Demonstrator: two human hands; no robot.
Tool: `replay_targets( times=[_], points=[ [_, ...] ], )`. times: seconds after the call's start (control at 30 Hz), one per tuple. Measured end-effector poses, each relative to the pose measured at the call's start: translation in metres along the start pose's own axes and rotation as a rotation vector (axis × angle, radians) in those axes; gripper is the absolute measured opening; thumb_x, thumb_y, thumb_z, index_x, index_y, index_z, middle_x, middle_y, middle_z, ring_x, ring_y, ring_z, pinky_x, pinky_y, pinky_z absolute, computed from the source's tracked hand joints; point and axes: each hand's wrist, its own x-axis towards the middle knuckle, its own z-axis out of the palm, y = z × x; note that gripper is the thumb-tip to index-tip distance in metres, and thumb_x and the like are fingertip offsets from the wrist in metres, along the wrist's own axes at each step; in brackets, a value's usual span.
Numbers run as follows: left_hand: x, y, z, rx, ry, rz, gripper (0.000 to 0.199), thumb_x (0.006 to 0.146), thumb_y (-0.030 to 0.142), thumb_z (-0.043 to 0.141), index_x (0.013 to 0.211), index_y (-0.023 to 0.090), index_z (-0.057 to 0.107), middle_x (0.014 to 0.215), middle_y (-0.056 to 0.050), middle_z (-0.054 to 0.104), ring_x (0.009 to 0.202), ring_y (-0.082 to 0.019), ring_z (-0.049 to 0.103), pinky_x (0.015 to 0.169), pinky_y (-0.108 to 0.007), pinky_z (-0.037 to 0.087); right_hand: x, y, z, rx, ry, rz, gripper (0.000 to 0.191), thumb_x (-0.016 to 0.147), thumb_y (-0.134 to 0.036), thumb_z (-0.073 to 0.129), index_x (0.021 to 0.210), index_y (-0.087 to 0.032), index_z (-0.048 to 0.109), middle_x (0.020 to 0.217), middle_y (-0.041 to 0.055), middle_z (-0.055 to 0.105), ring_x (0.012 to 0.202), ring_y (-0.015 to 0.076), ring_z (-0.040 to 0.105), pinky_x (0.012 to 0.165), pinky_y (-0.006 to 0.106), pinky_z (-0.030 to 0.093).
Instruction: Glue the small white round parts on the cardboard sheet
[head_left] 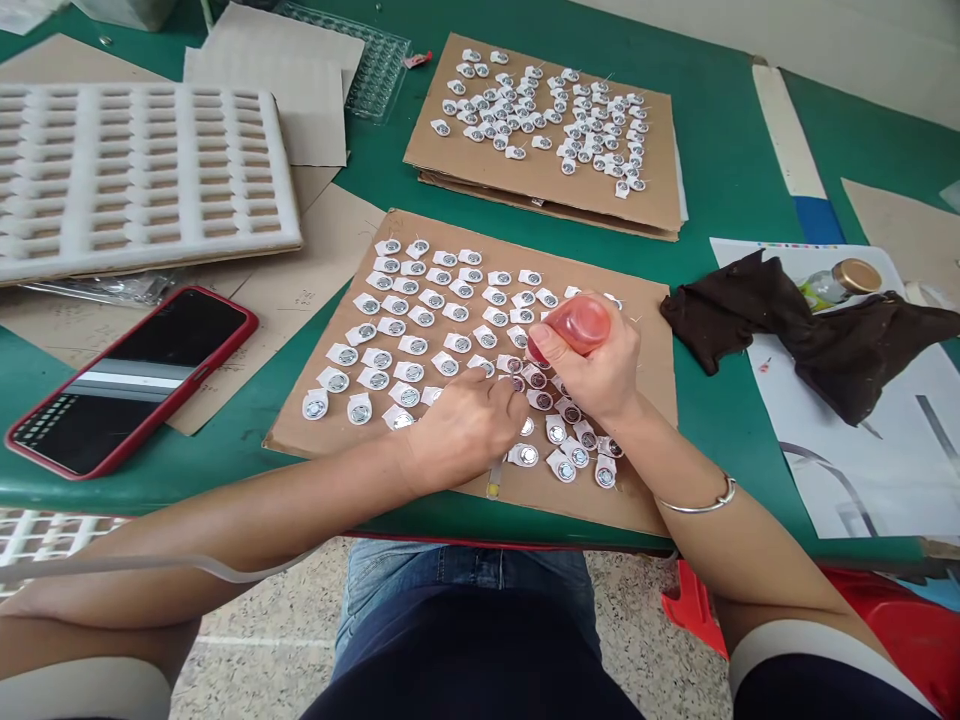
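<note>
My right hand [600,365] is wrapped round a rounded, see-through red squeeze bottle [581,325], tilted over the near cardboard sheet [637,490]. Its lower end is hidden by my fingers. Close on the left, my left hand [472,425] is closed, fingertips bent down among the small parts; whatever they pinch is hidden. A narrow clear strip with a yellowish end [493,480] sticks out below that hand. Rows of small round silver-and-white discs with white tabs [409,370] lie across the sheet. Several discs near my fingertips [536,378] look reddish.
A phone in a red case [135,380] lies at left, below a white foam tray [150,190]. Behind, stacked cardboard [420,150] carries more discs. At right are a dark cloth [840,350], a small glass jar [832,285] and white paper [900,440].
</note>
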Motion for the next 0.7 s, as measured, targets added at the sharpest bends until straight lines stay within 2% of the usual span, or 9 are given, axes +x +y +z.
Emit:
replay_targets(
  times=[0.27, 0.4, 0.57, 0.7],
  points=[
    [0.000, -0.001, -0.002, -0.012, 0.002, -0.005, 0.019, 0.072, -0.001, 0.041, 0.064, 0.015, 0.048, 0.060, -0.006, 0.055, 0.051, -0.017, 0.049, 0.050, -0.030, 0.040, 0.000, -0.001, 0.000, 0.055, -0.020, -0.087, 0.022, 0.071, -0.037, 0.068, 0.077, -0.022, 0.054, 0.074, 0.0007, 0.060, 0.070, 0.0151, 0.057, 0.068, 0.035, 0.050],
    [-0.002, -0.007, -0.002, -0.076, -0.038, -0.084, 0.015, 0.071, 0.002, 0.044, 0.067, 0.014, 0.051, 0.062, -0.005, 0.055, 0.052, -0.016, 0.048, 0.051, -0.030, 0.039, 0.000, 0.001, 0.002, 0.100, 0.007, -0.148, 0.025, 0.068, -0.036, 0.071, 0.077, -0.021, 0.053, 0.073, 0.0002, 0.059, 0.068, 0.0147, 0.056, 0.065, 0.034, 0.050],
    [-0.005, -0.020, -0.002, -0.362, -0.034, -0.216, 0.012, 0.073, 0.007, 0.047, 0.074, 0.012, 0.058, 0.065, -0.004, 0.058, 0.059, -0.015, 0.053, 0.059, -0.029, 0.042, -0.002, 0.003, 0.002, 0.087, 0.012, -0.138, 0.024, 0.069, -0.035, 0.070, 0.077, -0.020, 0.053, 0.073, 0.0006, 0.059, 0.068, 0.0147, 0.056, 0.064, 0.034, 0.049],
    [-0.003, -0.030, -0.004, -0.622, 0.003, -0.350, 0.014, 0.075, 0.008, 0.049, 0.076, 0.012, 0.062, 0.068, -0.003, 0.062, 0.063, -0.013, 0.057, 0.059, -0.025, 0.043, -0.003, 0.002, -0.001, 0.091, 0.055, -0.106, 0.022, 0.070, -0.036, 0.068, 0.075, -0.020, 0.053, 0.072, 0.0010, 0.058, 0.068, 0.0149, 0.056, 0.065, 0.035, 0.049]
  ],
)
